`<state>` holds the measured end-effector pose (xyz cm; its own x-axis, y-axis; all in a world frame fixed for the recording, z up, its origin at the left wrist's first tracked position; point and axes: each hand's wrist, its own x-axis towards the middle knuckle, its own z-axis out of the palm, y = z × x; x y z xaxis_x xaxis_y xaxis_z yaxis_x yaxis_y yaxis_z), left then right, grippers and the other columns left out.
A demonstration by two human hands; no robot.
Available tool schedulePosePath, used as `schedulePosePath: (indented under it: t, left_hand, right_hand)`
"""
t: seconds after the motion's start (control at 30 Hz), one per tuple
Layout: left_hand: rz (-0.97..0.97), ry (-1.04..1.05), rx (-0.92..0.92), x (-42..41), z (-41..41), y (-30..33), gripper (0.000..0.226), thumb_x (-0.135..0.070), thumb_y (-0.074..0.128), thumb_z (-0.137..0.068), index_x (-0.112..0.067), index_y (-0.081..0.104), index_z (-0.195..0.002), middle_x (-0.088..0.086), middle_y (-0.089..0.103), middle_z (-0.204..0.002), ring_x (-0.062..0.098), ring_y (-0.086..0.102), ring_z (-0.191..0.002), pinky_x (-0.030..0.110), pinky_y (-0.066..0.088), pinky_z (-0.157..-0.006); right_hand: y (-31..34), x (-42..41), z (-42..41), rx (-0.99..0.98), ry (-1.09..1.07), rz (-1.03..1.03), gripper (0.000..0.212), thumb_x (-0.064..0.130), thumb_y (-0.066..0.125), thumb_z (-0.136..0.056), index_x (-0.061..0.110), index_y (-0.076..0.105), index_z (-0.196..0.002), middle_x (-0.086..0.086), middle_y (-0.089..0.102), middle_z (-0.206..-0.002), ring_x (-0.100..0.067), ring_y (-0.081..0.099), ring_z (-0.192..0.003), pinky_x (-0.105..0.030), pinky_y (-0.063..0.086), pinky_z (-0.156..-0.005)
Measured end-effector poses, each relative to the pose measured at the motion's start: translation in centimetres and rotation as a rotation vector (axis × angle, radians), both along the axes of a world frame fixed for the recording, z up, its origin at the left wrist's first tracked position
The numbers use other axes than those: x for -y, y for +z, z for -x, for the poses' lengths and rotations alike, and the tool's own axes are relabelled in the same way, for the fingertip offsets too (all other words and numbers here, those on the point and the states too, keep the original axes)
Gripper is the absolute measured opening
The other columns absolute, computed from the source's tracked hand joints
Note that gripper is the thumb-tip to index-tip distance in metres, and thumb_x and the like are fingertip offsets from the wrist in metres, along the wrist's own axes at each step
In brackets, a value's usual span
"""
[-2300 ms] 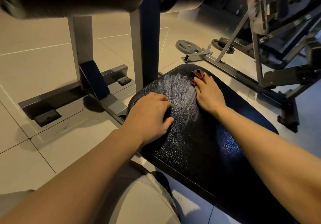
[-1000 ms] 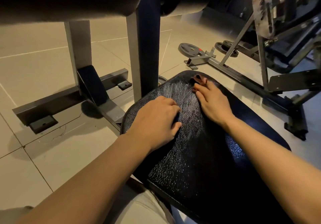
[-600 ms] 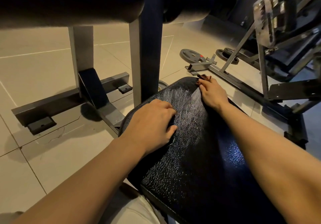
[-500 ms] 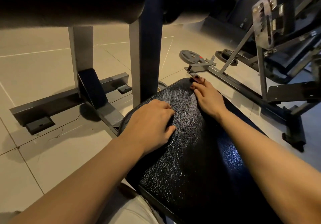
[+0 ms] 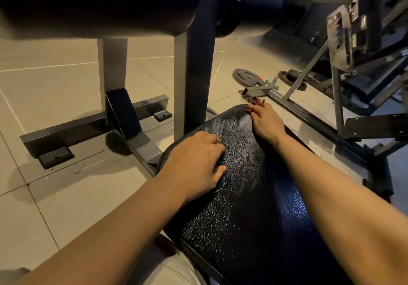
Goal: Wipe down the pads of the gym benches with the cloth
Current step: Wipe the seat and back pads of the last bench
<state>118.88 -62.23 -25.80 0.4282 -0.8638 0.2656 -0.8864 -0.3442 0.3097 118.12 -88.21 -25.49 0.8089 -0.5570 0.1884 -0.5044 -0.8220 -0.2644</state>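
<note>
A black, cracked vinyl seat pad (image 5: pixel 247 196) fills the lower middle of the head view. My right hand (image 5: pixel 267 123) lies at the pad's far edge and presses a small dark red cloth (image 5: pixel 256 102) under its fingers; only a bit of the cloth shows past the fingertips. My left hand (image 5: pixel 196 163) rests on the pad's left edge with its fingers curled down onto the surface. A wet, streaked patch lies between the two hands.
A dark roller pad (image 5: pixel 99 4) on a grey upright post (image 5: pixel 192 81) hangs just above and ahead. Steel base bars (image 5: pixel 72 127) sit on the tiled floor at left. Weight plates (image 5: pixel 248 78) and another machine's frame (image 5: pixel 344 90) stand at right.
My right hand has slid the cloth forward to the pad's far edge, back a little, then forward again. My left hand has stayed on the left edge.
</note>
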Motion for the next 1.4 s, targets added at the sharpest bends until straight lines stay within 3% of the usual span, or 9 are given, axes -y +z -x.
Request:
schedulePosePath:
  t: [0.13, 0.23, 0.53, 0.77, 0.9, 1.07, 1.17, 1.33, 1.4]
  left_hand:
    - [0.011, 0.007, 0.02, 0.2, -0.1, -0.1, 0.044, -0.048, 0.047, -0.095, -0.023, 0.053, -0.131, -0.006, 0.048, -0.136, 0.013, 0.039, -0.126, 0.03, 0.035, -0.106]
    - [0.007, 0.013, 0.011, 0.3, -0.2, -0.1, 0.044, -0.048, 0.047, -0.095, -0.023, 0.053, -0.131, -0.006, 0.048, -0.136, 0.014, 0.039, -0.126, 0.031, 0.036, -0.106]
    - [0.014, 0.015, 0.008, -0.3, -0.3, -0.3, 0.044, -0.047, 0.048, -0.094, -0.023, 0.053, -0.13, -0.007, 0.049, -0.135, 0.014, 0.04, -0.126, 0.031, 0.036, -0.105]
    - [0.016, 0.028, 0.012, 0.0, -0.5, -0.2, 0.045, -0.048, 0.049, -0.093, -0.022, 0.055, -0.129, -0.004, 0.052, -0.132, 0.016, 0.042, -0.124, 0.032, 0.037, -0.104]
    - [0.015, 0.025, 0.011, 0.1, -0.6, -0.2, 0.045, -0.048, 0.049, -0.093, -0.022, 0.055, -0.13, -0.005, 0.051, -0.133, 0.015, 0.041, -0.125, 0.033, 0.037, -0.105]
    - [0.005, 0.017, 0.012, -0.4, -0.4, -0.1, 0.046, -0.048, 0.049, -0.094, -0.023, 0.053, -0.133, -0.006, 0.048, -0.137, 0.014, 0.04, -0.128, 0.031, 0.035, -0.107]
    - [0.004, 0.021, 0.009, -0.7, -0.4, -0.2, 0.046, -0.048, 0.05, -0.094, -0.022, 0.053, -0.132, -0.005, 0.049, -0.135, 0.015, 0.041, -0.126, 0.033, 0.037, -0.106]
    - [0.006, 0.03, 0.008, -0.7, -0.5, -0.2, 0.046, -0.048, 0.05, -0.093, -0.022, 0.054, -0.131, -0.004, 0.051, -0.133, 0.016, 0.042, -0.125, 0.034, 0.038, -0.105]
    - [0.014, 0.028, -0.002, -0.8, -0.5, -0.3, 0.046, -0.048, 0.051, -0.093, -0.022, 0.055, -0.13, -0.004, 0.052, -0.133, 0.016, 0.043, -0.125, 0.034, 0.038, -0.105]
  right_hand:
    - [-0.8, -5.1, 2.8, 0.069, 0.278, -0.032, 0.036, 0.018, 0.047, -0.1, 0.021, 0.056, -0.135, 0.003, 0.038, -0.151, -0.016, 0.037, -0.135, -0.024, 0.029, -0.104]
    - [-1.1, -6.0, 4.6, 0.075, 0.391, -0.053, 0.038, 0.018, 0.048, -0.1, 0.026, 0.054, -0.137, 0.005, 0.032, -0.156, -0.013, 0.031, -0.141, -0.031, 0.027, -0.114]
    - [0.4, -0.1, -2.4, -0.036, 0.034, -0.012, 0.036, 0.02, 0.04, -0.103, 0.019, 0.056, -0.135, -0.012, 0.041, -0.145, -0.032, 0.041, -0.131, -0.035, 0.033, -0.107]
    - [-0.3, -8.7, 2.9, 0.068, 0.374, -0.023, 0.036, 0.016, 0.047, -0.1, 0.019, 0.057, -0.134, 0.002, 0.042, -0.146, -0.013, 0.039, -0.131, -0.012, 0.025, -0.095]
    - [-0.1, -7.4, 3.0, 0.05, 0.406, -0.062, 0.037, 0.016, 0.045, -0.101, 0.022, 0.055, -0.136, 0.004, 0.034, -0.154, -0.012, 0.033, -0.138, -0.016, 0.024, -0.104]
    - [0.4, -3.3, -1.0, -0.014, 0.148, -0.008, 0.037, 0.02, 0.039, -0.104, 0.02, 0.054, -0.137, -0.008, 0.037, -0.15, -0.029, 0.04, -0.134, -0.032, 0.032, -0.106]
    - [0.4, -4.4, -1.2, -0.004, 0.088, 0.02, 0.036, 0.02, 0.039, -0.103, 0.02, 0.055, -0.136, -0.007, 0.04, -0.147, -0.029, 0.041, -0.131, -0.031, 0.034, -0.102]
    - [-0.4, -9.8, 5.0, 0.051, 0.385, 0.017, 0.038, 0.016, 0.047, -0.1, 0.02, 0.055, -0.137, 0.001, 0.035, -0.154, -0.014, 0.031, -0.139, -0.017, 0.023, -0.106]
    - [-0.9, -9.2, 7.5, 0.039, 0.445, 0.011, 0.04, 0.017, 0.048, -0.1, 0.023, 0.053, -0.139, 0.005, 0.029, -0.157, -0.008, 0.026, -0.142, -0.02, 0.022, -0.111]
